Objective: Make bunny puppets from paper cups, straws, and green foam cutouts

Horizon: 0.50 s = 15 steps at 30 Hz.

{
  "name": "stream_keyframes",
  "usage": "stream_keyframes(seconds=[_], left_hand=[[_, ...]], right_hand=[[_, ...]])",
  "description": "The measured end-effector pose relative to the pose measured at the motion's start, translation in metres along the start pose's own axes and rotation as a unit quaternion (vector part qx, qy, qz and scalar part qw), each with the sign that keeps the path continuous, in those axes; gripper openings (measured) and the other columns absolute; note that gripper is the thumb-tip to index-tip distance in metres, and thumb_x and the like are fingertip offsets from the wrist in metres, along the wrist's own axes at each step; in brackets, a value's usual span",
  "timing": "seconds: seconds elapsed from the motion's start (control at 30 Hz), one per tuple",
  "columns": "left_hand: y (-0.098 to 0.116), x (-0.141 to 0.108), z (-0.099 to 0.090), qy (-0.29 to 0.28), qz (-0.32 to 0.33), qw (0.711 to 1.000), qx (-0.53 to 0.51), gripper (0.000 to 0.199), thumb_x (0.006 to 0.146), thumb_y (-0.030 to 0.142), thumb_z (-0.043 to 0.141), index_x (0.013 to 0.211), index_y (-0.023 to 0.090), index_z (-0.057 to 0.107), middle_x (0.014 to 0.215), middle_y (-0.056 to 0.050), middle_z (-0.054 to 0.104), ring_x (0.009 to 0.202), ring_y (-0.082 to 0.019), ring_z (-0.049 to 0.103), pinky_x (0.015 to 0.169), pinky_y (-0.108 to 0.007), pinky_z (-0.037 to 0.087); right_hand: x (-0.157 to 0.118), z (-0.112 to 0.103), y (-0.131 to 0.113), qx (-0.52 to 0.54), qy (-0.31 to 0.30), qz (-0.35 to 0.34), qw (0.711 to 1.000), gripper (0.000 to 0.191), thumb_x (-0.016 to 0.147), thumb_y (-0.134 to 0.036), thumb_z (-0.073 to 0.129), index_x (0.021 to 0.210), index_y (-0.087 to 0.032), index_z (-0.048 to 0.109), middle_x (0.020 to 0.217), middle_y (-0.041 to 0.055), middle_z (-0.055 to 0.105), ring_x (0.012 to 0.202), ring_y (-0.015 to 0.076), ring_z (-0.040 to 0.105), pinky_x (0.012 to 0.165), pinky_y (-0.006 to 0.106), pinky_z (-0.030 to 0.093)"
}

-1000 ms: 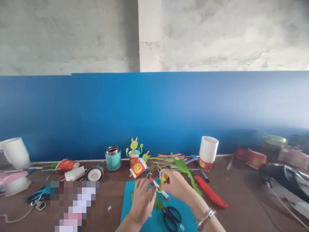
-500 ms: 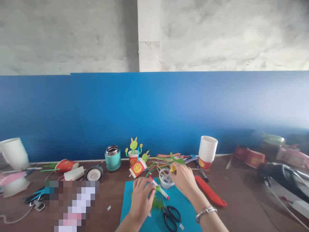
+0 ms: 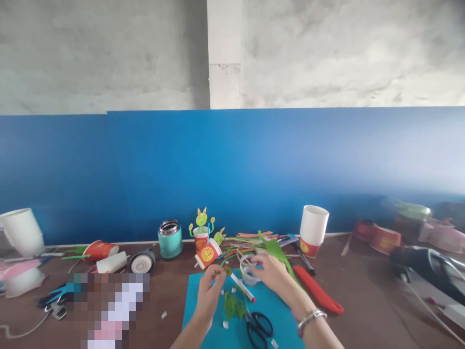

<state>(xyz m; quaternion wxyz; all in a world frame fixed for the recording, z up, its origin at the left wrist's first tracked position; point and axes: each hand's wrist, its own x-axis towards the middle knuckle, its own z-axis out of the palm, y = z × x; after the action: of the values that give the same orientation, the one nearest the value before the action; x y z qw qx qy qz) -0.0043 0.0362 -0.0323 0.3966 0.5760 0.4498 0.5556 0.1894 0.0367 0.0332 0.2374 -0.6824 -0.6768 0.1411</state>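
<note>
Over the left part of a blue sheet (image 3: 196,310), my left hand (image 3: 209,291) pinches a small round green piece (image 3: 228,272) at its fingertips. My right hand (image 3: 271,271), with a silver bracelet at the wrist, has its fingers on a roll of clear tape (image 3: 249,271). Between the hands lies a white marker (image 3: 242,286) with a red end. Green leaf-like cutouts (image 3: 232,306) and small white scraps rest on the sheet, beside black-handled scissors (image 3: 258,329). A long green paper strip (image 3: 278,252) lies behind my right hand.
A teal thermos (image 3: 170,240), a green paper figure (image 3: 201,220) in a red cup and a tilted red cup (image 3: 208,254) stand behind. Stacked white cups (image 3: 314,225) and a red case (image 3: 317,290) are at right. A black device (image 3: 428,271) lies far right.
My right hand has lowered to the tape roll, and the yellow piece at its fingertips no longer shows. My left hand has lifted off the marker slightly, and the green strip shows more fully.
</note>
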Motion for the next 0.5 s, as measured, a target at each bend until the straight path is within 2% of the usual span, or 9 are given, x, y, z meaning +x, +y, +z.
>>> stream_keyframes(seconds=[0.07, 0.13, 0.23, 0.37, 0.43, 0.5], left_hand=[[0.003, -0.002, 0.001, -0.018, -0.008, 1.0, -0.016, 0.031, 0.077, 0.049, 0.056, 0.072, 0.019, 0.056, 0.068, 0.001, 0.055, 0.066, -0.015, 0.051, 0.058, -0.024, 0.039], [0.007, -0.002, 0.002, -0.036, 0.001, 0.999, -0.023, 0.027, 0.08, 0.045, 0.054, 0.072, 0.019, 0.055, 0.069, 0.0, 0.055, 0.065, -0.014, 0.05, 0.059, -0.024, 0.039], [0.012, -0.002, 0.003, -0.061, 0.045, 0.997, 0.011, 0.021, 0.079, 0.036, 0.054, 0.066, 0.019, 0.054, 0.075, -0.002, 0.057, 0.074, -0.017, 0.053, 0.067, -0.026, 0.042], [0.014, -0.004, 0.004, -0.078, 0.105, 0.988, 0.078, 0.015, 0.076, 0.028, 0.051, 0.064, 0.02, 0.053, 0.082, -0.004, 0.06, 0.085, -0.021, 0.056, 0.079, -0.032, 0.044], [0.012, -0.002, 0.003, -0.065, 0.12, 0.985, 0.102, 0.011, 0.076, 0.028, 0.051, 0.072, 0.02, 0.057, 0.088, -0.006, 0.061, 0.09, -0.022, 0.057, 0.082, -0.034, 0.045], [0.009, 0.005, 0.0, -0.002, 0.116, 0.984, 0.134, 0.019, 0.077, 0.03, 0.05, 0.091, 0.02, 0.058, 0.096, -0.008, 0.062, 0.094, -0.024, 0.058, 0.084, -0.036, 0.046]], right_hand=[[-0.001, 0.007, -0.016, 0.075, -0.033, -0.058, 0.995, 0.018, 0.074, -0.028, 0.058, 0.081, -0.021, 0.072, 0.084, 0.0031, 0.073, 0.082, 0.0224, 0.064, 0.072, 0.028, 0.046], [-0.004, 0.014, -0.029, 0.126, -0.039, -0.091, 0.987, 0.017, 0.072, -0.026, 0.06, 0.082, -0.018, 0.071, 0.08, 0.0031, 0.073, 0.076, 0.0197, 0.065, 0.066, 0.024, 0.047], [-0.008, 0.021, -0.038, 0.161, -0.026, -0.117, 0.98, 0.015, 0.068, -0.016, 0.058, 0.077, -0.017, 0.07, 0.076, 0.0033, 0.072, 0.072, 0.0179, 0.064, 0.062, 0.022, 0.045], [-0.012, 0.023, -0.034, 0.141, -0.019, -0.134, 0.981, 0.017, 0.063, -0.011, 0.054, 0.067, -0.018, 0.068, 0.067, 0.0024, 0.069, 0.068, 0.0167, 0.061, 0.061, 0.023, 0.041], [-0.012, 0.023, -0.03, 0.126, -0.012, -0.133, 0.983, 0.018, 0.062, -0.009, 0.053, 0.067, -0.019, 0.067, 0.067, 0.0029, 0.068, 0.068, 0.017, 0.059, 0.061, 0.023, 0.038], [-0.011, 0.023, -0.026, 0.114, -0.003, -0.126, 0.985, 0.02, 0.061, -0.007, 0.051, 0.067, -0.019, 0.066, 0.068, 0.0037, 0.067, 0.069, 0.0176, 0.058, 0.061, 0.024, 0.036]])
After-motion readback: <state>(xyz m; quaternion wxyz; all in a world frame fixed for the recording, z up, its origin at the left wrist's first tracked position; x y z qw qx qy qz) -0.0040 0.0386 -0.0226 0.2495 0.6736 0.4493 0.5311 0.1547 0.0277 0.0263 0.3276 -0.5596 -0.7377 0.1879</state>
